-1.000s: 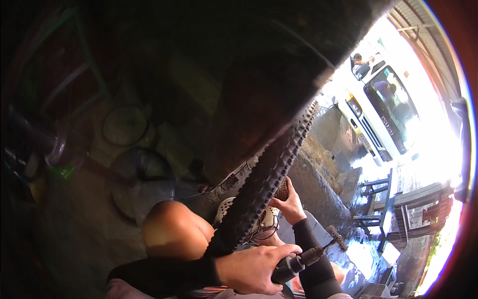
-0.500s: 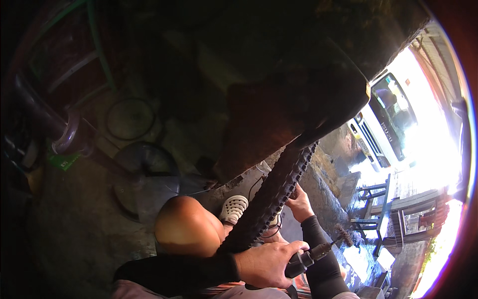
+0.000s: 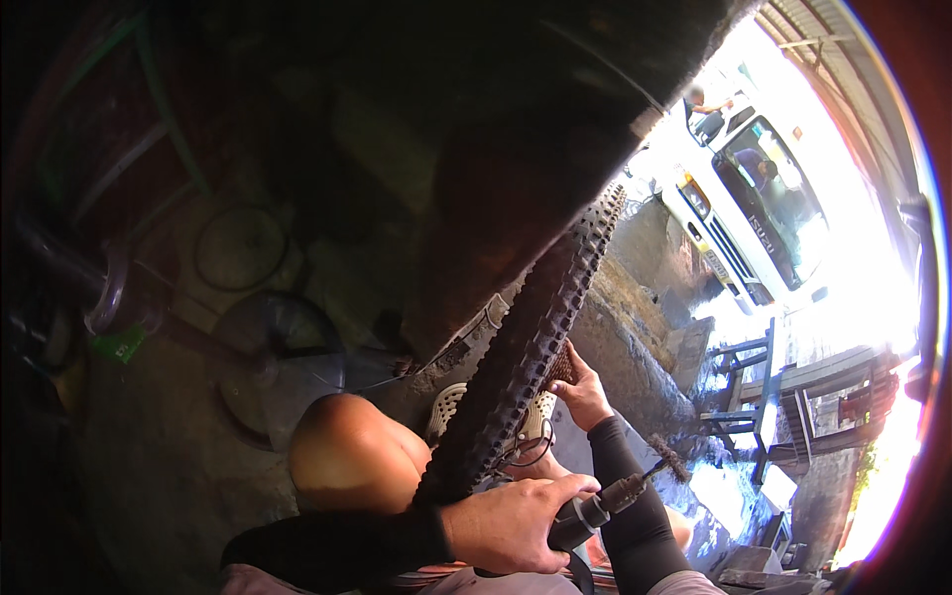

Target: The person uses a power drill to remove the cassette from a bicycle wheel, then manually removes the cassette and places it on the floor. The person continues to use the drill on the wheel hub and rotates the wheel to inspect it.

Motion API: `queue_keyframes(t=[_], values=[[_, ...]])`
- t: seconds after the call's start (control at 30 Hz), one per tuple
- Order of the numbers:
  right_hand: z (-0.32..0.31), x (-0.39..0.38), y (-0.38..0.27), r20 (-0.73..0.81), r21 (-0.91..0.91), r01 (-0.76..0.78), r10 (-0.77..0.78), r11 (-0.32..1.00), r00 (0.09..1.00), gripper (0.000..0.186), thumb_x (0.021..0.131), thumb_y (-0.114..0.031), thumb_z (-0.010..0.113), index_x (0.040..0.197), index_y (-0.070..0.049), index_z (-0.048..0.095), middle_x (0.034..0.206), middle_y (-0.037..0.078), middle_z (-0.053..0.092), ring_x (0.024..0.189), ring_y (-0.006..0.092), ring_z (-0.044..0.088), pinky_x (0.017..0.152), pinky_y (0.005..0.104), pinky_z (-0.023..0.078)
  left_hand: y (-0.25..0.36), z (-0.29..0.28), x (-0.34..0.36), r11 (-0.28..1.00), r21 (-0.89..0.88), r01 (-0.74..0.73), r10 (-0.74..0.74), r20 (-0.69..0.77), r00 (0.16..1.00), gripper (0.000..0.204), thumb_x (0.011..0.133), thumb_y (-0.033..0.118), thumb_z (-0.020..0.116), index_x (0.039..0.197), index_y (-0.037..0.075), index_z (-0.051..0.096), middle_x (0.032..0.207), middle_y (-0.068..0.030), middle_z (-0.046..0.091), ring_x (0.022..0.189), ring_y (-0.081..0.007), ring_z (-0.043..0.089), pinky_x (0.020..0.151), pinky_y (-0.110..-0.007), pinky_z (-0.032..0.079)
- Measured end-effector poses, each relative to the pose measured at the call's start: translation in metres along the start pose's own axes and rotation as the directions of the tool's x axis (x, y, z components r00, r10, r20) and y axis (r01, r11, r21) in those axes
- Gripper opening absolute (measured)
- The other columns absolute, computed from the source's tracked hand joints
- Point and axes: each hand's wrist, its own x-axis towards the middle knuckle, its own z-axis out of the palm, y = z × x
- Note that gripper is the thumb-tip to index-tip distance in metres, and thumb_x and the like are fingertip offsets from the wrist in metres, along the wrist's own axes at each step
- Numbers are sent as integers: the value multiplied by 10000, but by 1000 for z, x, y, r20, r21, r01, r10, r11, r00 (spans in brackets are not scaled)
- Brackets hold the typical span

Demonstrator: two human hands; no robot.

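Note:
A knobby black bicycle tire (image 3: 540, 317) runs diagonally up from between my knees. My left hand (image 3: 501, 526) is closed on a black power tool (image 3: 575, 524), which has a wire brush (image 3: 669, 458) fitted at its tip, over my right forearm. My right hand (image 3: 580, 395) grips a brown, textured part (image 3: 560, 367) at the right side of the tire, partly hidden by fingers and tire. A perforated white clog (image 3: 446, 407) shows on my foot behind the tire, near my bare knee (image 3: 347, 451).
A dark overhang fills the upper middle. Wheel rims (image 3: 241, 248) lie in shadow at left, near a dark post. At right, in glare, stand a white truck (image 3: 754, 208), a person (image 3: 697, 104) near it, a metal rack (image 3: 739, 377) and wooden structures (image 3: 823, 407).
The view dipped and came back, so the scene sits slightly higher than before. My hands keep their holds on the tool and the part beside the tire.

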Motion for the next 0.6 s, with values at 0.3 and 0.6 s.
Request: queue_keyframes(t=[0.3,0.6], values=[[24,-2,-23,-6,-151,-23,23,988,1000,1193,800,102,906,1763,-49,218,1586,92,576,1334,181,629,1146,349,543,7,-6,-2,997,-27,68,-68,-4,998,811,860,231,857,1536,4,471,1362,-279,672,1293,-412,675,1136,-464,517],[20,-3,-26,15,-368,17,-12,930,1000,1159,854,115,843,1775,-73,166,1604,144,566,1326,205,664,1128,370,565,16,-11,-1,999,2,50,-50,13,999,909,893,282,877,1617,9,402,1481,-245,638,1372,-375,651,1174,-437,497]])
